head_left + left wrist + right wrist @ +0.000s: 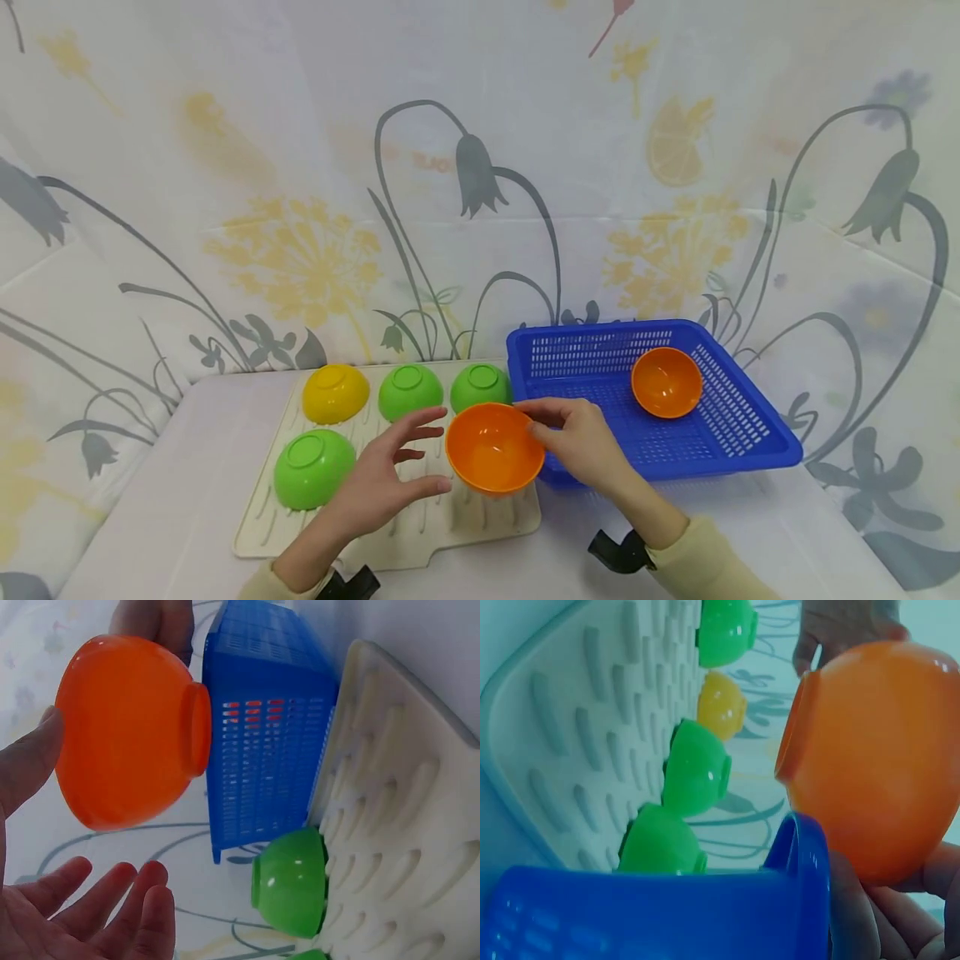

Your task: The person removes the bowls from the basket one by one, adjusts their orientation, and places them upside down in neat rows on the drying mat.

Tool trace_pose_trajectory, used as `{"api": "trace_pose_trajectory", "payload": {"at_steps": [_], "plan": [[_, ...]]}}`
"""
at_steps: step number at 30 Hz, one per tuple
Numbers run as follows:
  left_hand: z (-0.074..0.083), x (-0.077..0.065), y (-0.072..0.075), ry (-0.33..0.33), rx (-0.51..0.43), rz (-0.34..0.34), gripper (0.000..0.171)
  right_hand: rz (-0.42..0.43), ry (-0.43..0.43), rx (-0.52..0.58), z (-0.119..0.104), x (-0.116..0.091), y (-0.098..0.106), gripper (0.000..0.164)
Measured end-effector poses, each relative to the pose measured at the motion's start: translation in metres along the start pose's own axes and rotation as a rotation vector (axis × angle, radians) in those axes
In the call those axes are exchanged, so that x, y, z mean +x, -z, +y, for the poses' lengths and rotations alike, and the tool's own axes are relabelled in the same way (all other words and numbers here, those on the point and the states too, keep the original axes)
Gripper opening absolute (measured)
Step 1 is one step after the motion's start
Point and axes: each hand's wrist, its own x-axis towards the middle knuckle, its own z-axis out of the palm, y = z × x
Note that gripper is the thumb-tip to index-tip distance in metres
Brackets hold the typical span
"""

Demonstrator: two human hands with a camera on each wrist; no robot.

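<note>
My right hand (587,442) pinches the rim of an orange bowl (495,452) on its right side. The bowl is held upright above a cream draining mat (401,537). On its other side my left hand (378,487) has its fingers spread, with a gap to the bowl in the head view. In the left wrist view the left thumb tip is right at the bowl's rim. From the right wrist, the held bowl (877,757) shows its side and foot ring, close beside the blue basket (660,907).
Upside down on the mat are a yellow bowl (335,393) and several green bowls, one green bowl (313,468) at front left. The blue basket (607,331) stands to the right, with another orange bowl (666,383) inside. A patterned cloth (480,275) hangs behind.
</note>
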Motion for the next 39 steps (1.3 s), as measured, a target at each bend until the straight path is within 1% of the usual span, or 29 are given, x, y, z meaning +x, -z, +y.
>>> {"api": "trace_pose_trajectory", "payload": {"at_steps": [3,9,11,18,22,24,27,29,31,36,39], "plan": [[0.000,0.003,-0.005,0.018,-0.029,-0.006,0.077,0.024,0.008,0.006,0.000,0.000,-0.004,0.025],[-0.002,0.007,-0.012,-0.024,-0.039,-0.024,0.079,0.062,0.010,0.025,0.001,0.000,-0.011,0.026],[-0.002,0.008,-0.013,-0.031,-0.045,-0.031,0.079,0.069,0.009,0.026,0.002,-0.001,-0.011,0.026],[-0.004,0.009,-0.013,-0.021,-0.087,-0.061,0.081,0.084,-0.012,0.034,0.001,-0.002,-0.011,0.025],[-0.006,0.010,-0.012,-0.007,-0.133,-0.090,0.084,0.087,-0.018,0.035,0.001,-0.003,-0.012,0.026],[-0.006,0.010,-0.013,0.012,-0.152,-0.098,0.084,0.089,-0.023,0.040,0.002,-0.003,-0.013,0.026],[-0.006,0.009,-0.014,0.057,-0.184,-0.109,0.082,0.090,-0.024,0.051,0.002,-0.004,-0.014,0.026],[-0.005,0.009,-0.014,0.071,-0.192,-0.109,0.080,0.088,-0.019,0.064,0.003,-0.004,-0.014,0.027],[-0.006,0.010,-0.014,0.072,-0.197,-0.106,0.079,0.082,-0.010,0.079,0.004,-0.004,-0.013,0.027],[-0.008,0.012,-0.011,0.033,-0.194,-0.091,0.079,0.051,0.006,0.119,0.006,-0.003,-0.012,0.029],[-0.010,0.013,-0.009,0.029,-0.202,-0.088,0.079,0.037,0.009,0.136,0.006,-0.002,-0.012,0.031]]}}
